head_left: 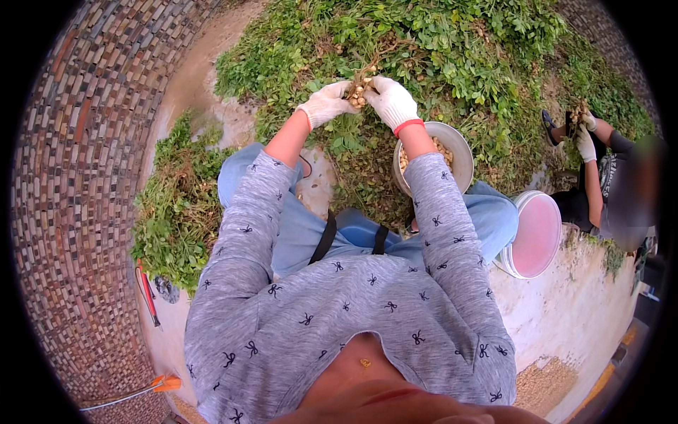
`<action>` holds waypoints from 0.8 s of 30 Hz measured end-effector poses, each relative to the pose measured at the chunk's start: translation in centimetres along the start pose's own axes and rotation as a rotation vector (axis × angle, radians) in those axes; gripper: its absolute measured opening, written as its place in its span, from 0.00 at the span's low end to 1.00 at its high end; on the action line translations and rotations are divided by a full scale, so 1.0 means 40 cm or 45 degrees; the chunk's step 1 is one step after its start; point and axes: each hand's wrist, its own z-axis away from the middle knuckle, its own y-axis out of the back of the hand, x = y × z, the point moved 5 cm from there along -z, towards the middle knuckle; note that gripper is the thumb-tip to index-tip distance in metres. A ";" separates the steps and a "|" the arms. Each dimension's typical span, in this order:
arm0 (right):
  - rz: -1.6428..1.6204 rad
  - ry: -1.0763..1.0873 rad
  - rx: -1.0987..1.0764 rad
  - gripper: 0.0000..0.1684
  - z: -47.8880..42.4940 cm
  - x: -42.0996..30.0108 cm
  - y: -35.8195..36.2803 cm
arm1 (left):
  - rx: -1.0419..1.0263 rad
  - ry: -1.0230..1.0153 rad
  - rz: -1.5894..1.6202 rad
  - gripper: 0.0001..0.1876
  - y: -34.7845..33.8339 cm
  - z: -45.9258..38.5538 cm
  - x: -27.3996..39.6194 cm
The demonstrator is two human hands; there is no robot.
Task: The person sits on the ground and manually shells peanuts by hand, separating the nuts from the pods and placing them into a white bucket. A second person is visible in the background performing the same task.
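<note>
Both of my hands wear white knitted work gloves. Between them hangs a cluster of peanut pods (357, 95) on its roots, its stems trailing away towards the heap. My left hand (329, 103) grips the cluster from the left, and my right hand (391, 102) has its fingers on the right side of it. Below my right wrist stands a metal bucket (462, 153) with loose peanuts (442, 153) in it, partly hidden by my forearm. Beyond my hands spreads a large heap of green peanut plants (424, 53).
A smaller plant pile (175, 212) lies at my left. Near my right knee a white plastic bucket (535, 233) leans. At right, a co-worker's gloved hands (586, 140) hold a peanut plant. A red-handled tool (147, 294) lies by the brick wall (79, 212).
</note>
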 end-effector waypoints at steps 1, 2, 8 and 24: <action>0.133 -0.018 -0.021 0.16 0.011 -0.009 -0.003 | -0.020 -0.007 0.062 0.27 0.002 0.010 -0.015; 0.266 -0.036 -0.040 0.15 0.021 -0.017 -0.005 | -0.040 -0.015 0.123 0.26 0.001 0.019 -0.030; 0.155 -0.410 -0.023 0.17 0.053 0.216 0.013 | -0.082 0.045 0.304 0.22 -0.028 0.033 -0.040; -0.307 0.031 0.322 0.26 0.165 -0.009 -0.021 | -0.019 -0.087 -0.018 0.24 -0.048 0.098 0.025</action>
